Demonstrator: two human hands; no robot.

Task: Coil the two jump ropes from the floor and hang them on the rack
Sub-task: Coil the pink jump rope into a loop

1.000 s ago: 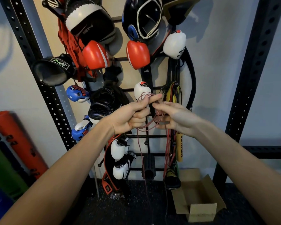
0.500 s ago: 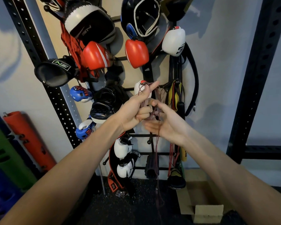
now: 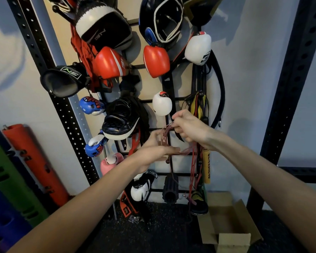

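— Between the two hands, what is held, and how?
— A thin dark-red jump rope (image 3: 165, 136), gathered into loops. The top of the loops is pinched by the right hand (image 3: 189, 129), thumb against curled fingers, so that the coil is not allowed to spring apart. The left hand (image 3: 153, 152) is seen from the back, its fingers stretched out beneath strands that run across them. Whether those strands are gripped on the palm side cannot be told.
— Why is the coil raised so high?
— It is held just in front of the rack (image 3: 179, 174), near a short peg (image 3: 167, 161), so hanging is judged to be the step in hand. One loose end is left dangling toward the floor (image 3: 171, 225), and a snag there is to be guarded against.
— And the second rope?
— Red cords (image 3: 191, 172) are seen hung at the rack's right side, below the boxing gloves (image 3: 156, 61). Whether one of them is a jump rope cannot be told.
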